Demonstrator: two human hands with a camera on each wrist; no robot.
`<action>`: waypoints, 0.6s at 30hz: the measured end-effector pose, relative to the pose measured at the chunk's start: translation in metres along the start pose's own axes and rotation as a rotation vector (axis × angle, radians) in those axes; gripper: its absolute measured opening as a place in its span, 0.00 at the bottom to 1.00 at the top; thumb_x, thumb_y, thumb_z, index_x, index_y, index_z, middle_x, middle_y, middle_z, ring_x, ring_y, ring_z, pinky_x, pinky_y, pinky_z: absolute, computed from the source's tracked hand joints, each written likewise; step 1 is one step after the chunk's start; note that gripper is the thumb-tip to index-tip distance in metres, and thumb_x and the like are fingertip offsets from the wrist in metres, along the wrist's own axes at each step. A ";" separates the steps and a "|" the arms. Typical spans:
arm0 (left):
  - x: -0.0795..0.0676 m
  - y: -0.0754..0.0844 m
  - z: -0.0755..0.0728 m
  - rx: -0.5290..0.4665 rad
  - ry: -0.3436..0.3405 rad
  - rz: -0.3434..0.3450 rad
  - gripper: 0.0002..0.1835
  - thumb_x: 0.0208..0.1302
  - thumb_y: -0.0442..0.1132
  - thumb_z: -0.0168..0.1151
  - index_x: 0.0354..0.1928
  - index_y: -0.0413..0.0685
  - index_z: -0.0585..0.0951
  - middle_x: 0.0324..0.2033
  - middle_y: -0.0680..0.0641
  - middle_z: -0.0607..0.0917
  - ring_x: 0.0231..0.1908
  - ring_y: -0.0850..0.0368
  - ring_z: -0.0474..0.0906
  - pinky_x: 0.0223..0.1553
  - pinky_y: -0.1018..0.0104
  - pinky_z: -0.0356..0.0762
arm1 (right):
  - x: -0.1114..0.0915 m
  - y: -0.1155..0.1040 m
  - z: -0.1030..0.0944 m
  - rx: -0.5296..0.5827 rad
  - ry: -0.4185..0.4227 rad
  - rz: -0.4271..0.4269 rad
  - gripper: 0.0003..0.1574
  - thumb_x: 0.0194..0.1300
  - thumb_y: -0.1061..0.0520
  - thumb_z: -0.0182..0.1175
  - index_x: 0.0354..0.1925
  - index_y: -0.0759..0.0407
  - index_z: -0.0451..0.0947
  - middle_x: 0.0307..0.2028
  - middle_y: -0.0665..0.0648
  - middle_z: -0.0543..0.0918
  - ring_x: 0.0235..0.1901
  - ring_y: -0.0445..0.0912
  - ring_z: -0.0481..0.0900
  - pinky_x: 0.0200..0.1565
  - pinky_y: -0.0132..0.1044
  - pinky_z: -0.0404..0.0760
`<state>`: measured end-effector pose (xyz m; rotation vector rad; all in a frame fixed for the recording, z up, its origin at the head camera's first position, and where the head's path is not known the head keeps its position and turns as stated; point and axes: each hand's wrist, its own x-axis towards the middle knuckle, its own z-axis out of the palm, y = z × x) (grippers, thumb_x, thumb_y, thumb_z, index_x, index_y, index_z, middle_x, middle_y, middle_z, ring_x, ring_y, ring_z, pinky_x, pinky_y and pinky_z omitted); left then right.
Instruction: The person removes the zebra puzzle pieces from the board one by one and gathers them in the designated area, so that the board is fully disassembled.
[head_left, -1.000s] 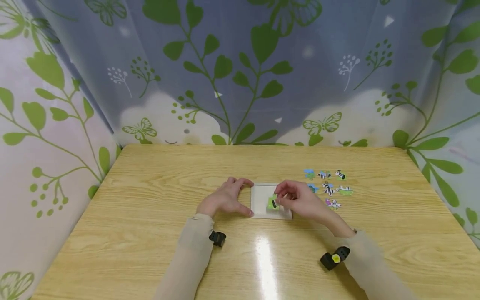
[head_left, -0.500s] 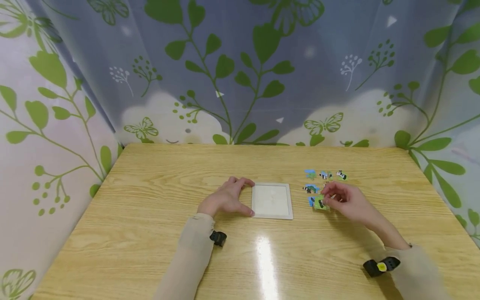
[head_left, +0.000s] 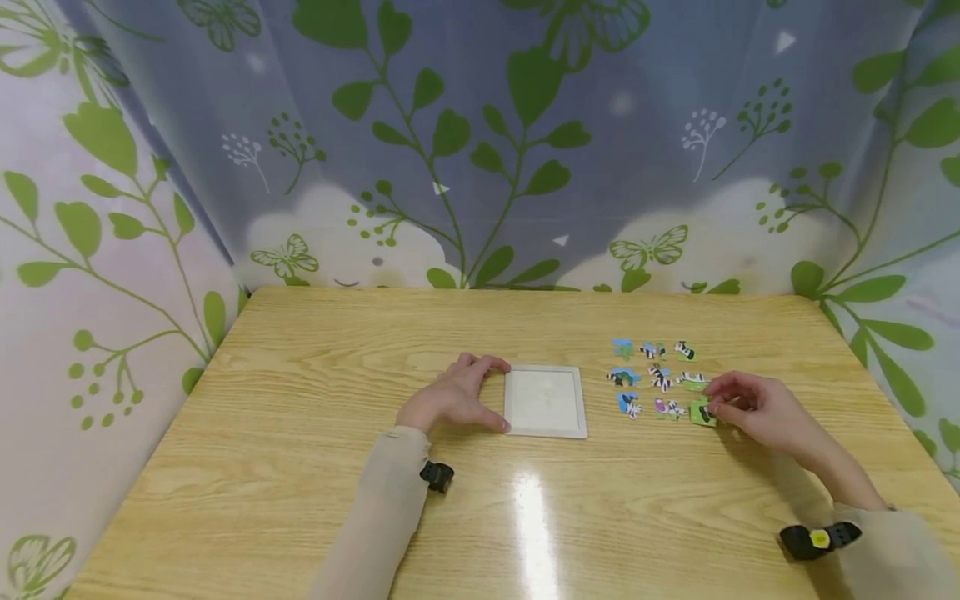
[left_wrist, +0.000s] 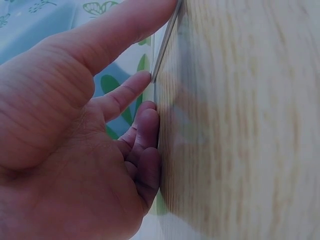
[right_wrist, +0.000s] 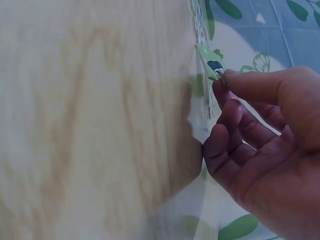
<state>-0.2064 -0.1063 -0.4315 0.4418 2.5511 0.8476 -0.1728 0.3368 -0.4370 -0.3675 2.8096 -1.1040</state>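
Observation:
My right hand [head_left: 757, 408] pinches a green puzzle piece [head_left: 702, 412] with a dark print between thumb and forefinger. In the right wrist view the puzzle piece [right_wrist: 212, 62] is tilted, close over the table. It sits at the right end of the front row of loose puzzle pieces [head_left: 666, 408], which show zebra prints. My left hand [head_left: 457, 393] lies spread at the left side of a pale square puzzle tray [head_left: 545, 402]. Its thumb and forefinger touch the tray's two left corners. Seen from the left wrist, the other fingers [left_wrist: 148, 125] of that hand are bent against the table.
Several loose puzzle pieces [head_left: 622, 377] lie in rows right of the tray on the wooden table [head_left: 360, 333]. A patterned curtain [head_left: 480, 167] hangs behind the table's far edge. Black devices [head_left: 808, 542] are strapped to both wrists.
My right hand has carried the green puzzle piece from over the tray, across the loose pieces, to the right end of the front row. My left hand has kept its place.

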 end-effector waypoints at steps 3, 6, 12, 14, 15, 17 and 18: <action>0.000 0.000 0.000 0.003 -0.001 0.005 0.45 0.51 0.51 0.81 0.70 0.65 0.69 0.61 0.45 0.70 0.59 0.49 0.68 0.63 0.47 0.70 | 0.001 0.003 0.001 -0.031 -0.003 0.013 0.09 0.71 0.62 0.63 0.48 0.64 0.80 0.38 0.57 0.86 0.32 0.33 0.79 0.34 0.30 0.78; 0.001 0.001 0.001 0.005 -0.002 0.007 0.45 0.51 0.51 0.81 0.71 0.64 0.69 0.61 0.45 0.70 0.59 0.49 0.67 0.63 0.46 0.71 | 0.002 0.004 0.002 -0.060 -0.010 0.025 0.09 0.71 0.61 0.63 0.48 0.62 0.81 0.38 0.57 0.87 0.33 0.33 0.79 0.35 0.30 0.78; 0.000 0.001 0.002 0.001 0.002 0.004 0.45 0.51 0.51 0.81 0.71 0.65 0.69 0.61 0.45 0.70 0.59 0.49 0.67 0.63 0.46 0.71 | 0.003 0.004 0.001 -0.082 -0.015 0.056 0.10 0.71 0.59 0.63 0.48 0.62 0.82 0.38 0.57 0.86 0.32 0.35 0.79 0.34 0.31 0.77; 0.000 0.001 0.002 0.002 0.004 0.003 0.45 0.51 0.52 0.81 0.71 0.65 0.69 0.61 0.46 0.70 0.59 0.49 0.67 0.63 0.46 0.71 | 0.003 0.004 0.001 -0.084 -0.020 0.059 0.10 0.71 0.59 0.63 0.48 0.62 0.82 0.37 0.57 0.86 0.32 0.35 0.78 0.34 0.32 0.76; -0.001 0.001 0.002 0.003 0.004 0.002 0.45 0.51 0.52 0.81 0.71 0.65 0.69 0.61 0.46 0.70 0.59 0.49 0.67 0.63 0.46 0.71 | 0.003 0.004 0.001 -0.085 -0.023 0.062 0.10 0.71 0.58 0.64 0.48 0.61 0.82 0.37 0.56 0.85 0.32 0.35 0.78 0.34 0.32 0.76; -0.001 0.000 0.002 0.007 0.003 0.005 0.45 0.51 0.52 0.81 0.71 0.65 0.69 0.61 0.46 0.70 0.59 0.49 0.68 0.63 0.46 0.71 | 0.004 0.004 0.001 -0.090 -0.026 0.063 0.11 0.71 0.57 0.64 0.48 0.61 0.82 0.37 0.56 0.85 0.32 0.36 0.78 0.34 0.31 0.76; -0.001 0.000 0.002 0.008 0.002 0.007 0.45 0.51 0.52 0.80 0.71 0.65 0.69 0.61 0.46 0.70 0.59 0.48 0.67 0.63 0.46 0.71 | 0.004 0.004 0.001 -0.093 -0.026 0.064 0.11 0.71 0.57 0.64 0.49 0.61 0.82 0.37 0.56 0.85 0.32 0.36 0.78 0.34 0.31 0.76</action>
